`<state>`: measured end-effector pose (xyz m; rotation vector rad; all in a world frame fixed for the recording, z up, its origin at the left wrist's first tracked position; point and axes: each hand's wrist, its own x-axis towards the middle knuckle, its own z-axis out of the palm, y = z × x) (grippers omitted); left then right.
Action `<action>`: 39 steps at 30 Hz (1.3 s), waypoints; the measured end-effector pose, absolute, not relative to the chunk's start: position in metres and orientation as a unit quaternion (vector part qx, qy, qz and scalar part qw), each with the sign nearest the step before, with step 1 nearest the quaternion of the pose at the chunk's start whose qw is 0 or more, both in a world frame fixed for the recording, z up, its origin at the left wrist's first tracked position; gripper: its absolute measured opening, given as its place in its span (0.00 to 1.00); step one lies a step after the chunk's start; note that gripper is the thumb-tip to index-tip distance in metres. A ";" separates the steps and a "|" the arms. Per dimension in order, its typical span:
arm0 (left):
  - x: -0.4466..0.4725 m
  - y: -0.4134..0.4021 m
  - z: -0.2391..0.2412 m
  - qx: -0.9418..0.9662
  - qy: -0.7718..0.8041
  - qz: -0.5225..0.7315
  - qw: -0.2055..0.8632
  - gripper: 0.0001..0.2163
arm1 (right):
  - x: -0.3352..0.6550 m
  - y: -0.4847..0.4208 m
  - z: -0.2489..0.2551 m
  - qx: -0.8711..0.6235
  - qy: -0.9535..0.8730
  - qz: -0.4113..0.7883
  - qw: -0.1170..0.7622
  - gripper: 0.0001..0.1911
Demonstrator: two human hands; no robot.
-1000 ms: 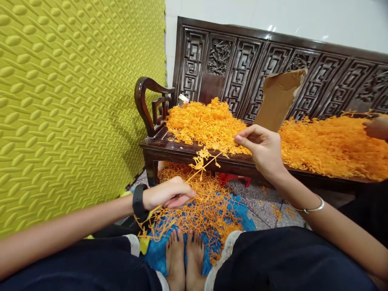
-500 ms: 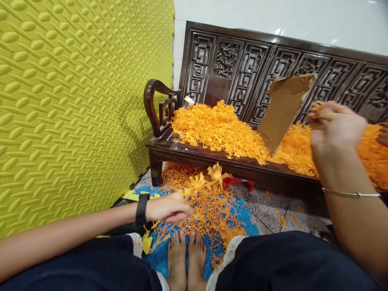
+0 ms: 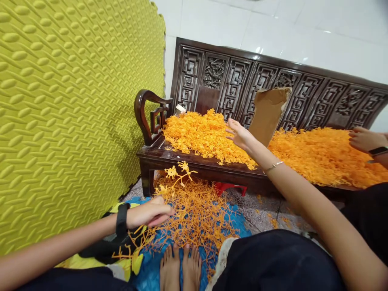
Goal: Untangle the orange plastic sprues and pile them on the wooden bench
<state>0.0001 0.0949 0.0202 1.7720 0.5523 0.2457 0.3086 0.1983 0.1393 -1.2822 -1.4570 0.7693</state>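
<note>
My left hand (image 3: 150, 211) is closed around a branched orange plastic stem (image 3: 181, 176), whose pale yellow-orange flower-like ends stick up above the fist. My right hand (image 3: 239, 135) reaches over the left heap of small orange plastic pieces (image 3: 200, 131) on the wooden bench (image 3: 194, 162). Its fingers are stretched and apart, with nothing seen in them. Below my left hand, a tangle of bare orange stems (image 3: 197, 210) lies on a blue sheet (image 3: 242, 226) around my feet.
A cardboard piece (image 3: 266, 115) stands upright between the left heap and a right heap (image 3: 315, 155). Another person's hand (image 3: 368, 139) is at the right heap. A yellow foam mat (image 3: 75, 101) stands on the left. Something red (image 3: 232, 188) is under the bench.
My right hand has moved left from the right heap to the left one and opened; the orange bits in it are gone. My left hand still holds the stem. The view has shifted.
</note>
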 end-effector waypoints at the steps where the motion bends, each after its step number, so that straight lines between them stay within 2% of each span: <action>1: 0.000 0.095 0.020 0.763 0.235 0.105 0.593 0.28 | 0.313 0.204 0.143 -0.539 -0.588 0.326 0.506 0.17; 3: 0.000 0.096 0.020 0.766 0.227 0.100 0.594 0.28 | 0.314 0.202 0.128 -0.557 -0.569 0.367 0.481 0.16; 7: 0.002 0.098 0.021 0.770 0.220 0.101 0.590 0.28 | 0.303 0.168 0.067 -0.568 -0.558 0.489 0.355 0.10; 9: 0.003 0.098 0.020 0.770 0.221 0.105 0.590 0.28 | 0.301 0.151 0.055 -0.565 -0.555 0.529 0.306 0.09; 15: 0.009 0.094 0.025 0.752 0.210 0.106 0.615 0.27 | 0.278 0.122 0.085 -0.481 -0.634 0.546 0.262 0.11; 20: 0.012 0.091 0.030 0.758 0.217 0.097 0.607 0.27 | 0.236 0.092 0.104 -0.366 -0.711 0.549 0.242 0.28; 22: 0.014 0.089 0.031 0.765 0.218 0.084 0.600 0.27 | 0.225 0.083 0.110 -0.355 -0.728 0.525 0.261 0.31; 24: 0.016 0.088 0.031 0.772 0.212 0.070 0.595 0.27 | 0.221 0.076 0.118 -0.361 -0.755 0.466 0.287 0.30; 28: 0.019 0.087 0.029 0.768 0.199 0.047 0.607 0.26 | 0.227 0.070 0.137 -0.397 -0.817 0.308 0.284 0.13; 30: 0.020 0.087 0.027 0.763 0.196 0.046 0.615 0.26 | 0.233 0.071 0.144 -0.410 -0.823 0.259 0.295 0.09; 35: 0.026 0.086 0.041 0.678 0.195 0.146 0.693 0.25 | 0.242 0.082 0.139 -0.446 -0.706 0.230 0.499 0.08; 39: 0.034 0.080 0.051 0.619 0.189 0.199 0.736 0.24 | 0.251 0.099 0.142 -0.436 -0.618 0.243 0.607 0.07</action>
